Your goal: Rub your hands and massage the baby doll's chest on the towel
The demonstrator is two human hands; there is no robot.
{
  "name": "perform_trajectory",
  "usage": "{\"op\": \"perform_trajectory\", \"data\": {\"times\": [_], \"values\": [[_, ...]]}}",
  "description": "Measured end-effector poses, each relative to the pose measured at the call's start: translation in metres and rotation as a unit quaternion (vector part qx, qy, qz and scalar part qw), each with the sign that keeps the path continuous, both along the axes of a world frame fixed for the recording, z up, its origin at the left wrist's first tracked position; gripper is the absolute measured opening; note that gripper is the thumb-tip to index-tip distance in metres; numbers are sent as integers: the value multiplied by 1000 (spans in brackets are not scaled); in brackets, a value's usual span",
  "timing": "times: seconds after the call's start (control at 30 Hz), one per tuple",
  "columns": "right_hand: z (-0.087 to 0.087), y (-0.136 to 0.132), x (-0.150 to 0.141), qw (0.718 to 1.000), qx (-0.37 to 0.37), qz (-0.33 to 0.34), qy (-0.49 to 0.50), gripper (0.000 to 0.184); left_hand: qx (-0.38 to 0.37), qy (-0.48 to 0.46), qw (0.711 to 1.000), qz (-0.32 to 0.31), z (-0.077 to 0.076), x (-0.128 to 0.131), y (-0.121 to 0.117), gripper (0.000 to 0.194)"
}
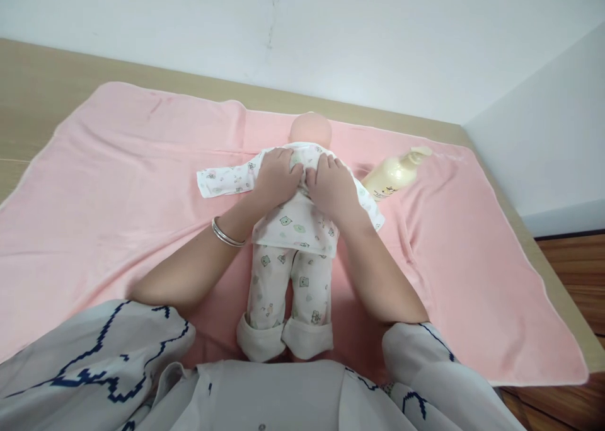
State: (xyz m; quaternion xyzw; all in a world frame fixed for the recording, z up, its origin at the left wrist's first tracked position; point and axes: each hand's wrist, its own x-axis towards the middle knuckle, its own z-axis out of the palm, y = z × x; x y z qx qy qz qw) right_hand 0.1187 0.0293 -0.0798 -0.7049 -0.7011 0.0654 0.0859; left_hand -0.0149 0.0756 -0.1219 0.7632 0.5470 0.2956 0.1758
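A baby doll (311, 130) with a bald, smooth head lies stretched out in front of me, and no face shows. It wears a white printed top (295, 226) with its left-hand sleeve spread out sideways, and matching trousers (305, 286) with turned-up cuffs. My left hand (278, 176) rests flat on the upper part of the top, fingers pointing toward the head. Beside it, my right hand (332, 185) lies on the top in the same way, fingers slightly apart. Both thumbs nearly meet at the middle. The cloth under my palms is hidden.
Beneath the doll a pink blanket (142, 166) with some creases covers much of the wooden table (38, 72). A pale yellow pump bottle (391, 176) is right of the doll, slanting in view, its base partly hidden. White walls (354, 46) rise behind and at the right.
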Motion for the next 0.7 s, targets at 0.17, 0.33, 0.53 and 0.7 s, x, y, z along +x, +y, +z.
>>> {"op": "perform_trajectory", "data": {"times": [0.17, 0.33, 0.53, 0.7], "values": [[6, -18, -22, 1000, 14, 4, -2, 61, -8, -2, 1000, -8, -6, -3, 8, 45], [1, -7, -9, 997, 9, 22, 68, 64, 4, -5, 1000, 9, -11, -1, 7, 46], [-7, 6, 0, 995, 5, 29, 94, 67, -1, 9, 1000, -5, -10, -3, 7, 44], [-10, 16, 12, 995, 7, 23, 98, 64, -2, 28, 1000, -4, -2, -1, 0, 44]]}}
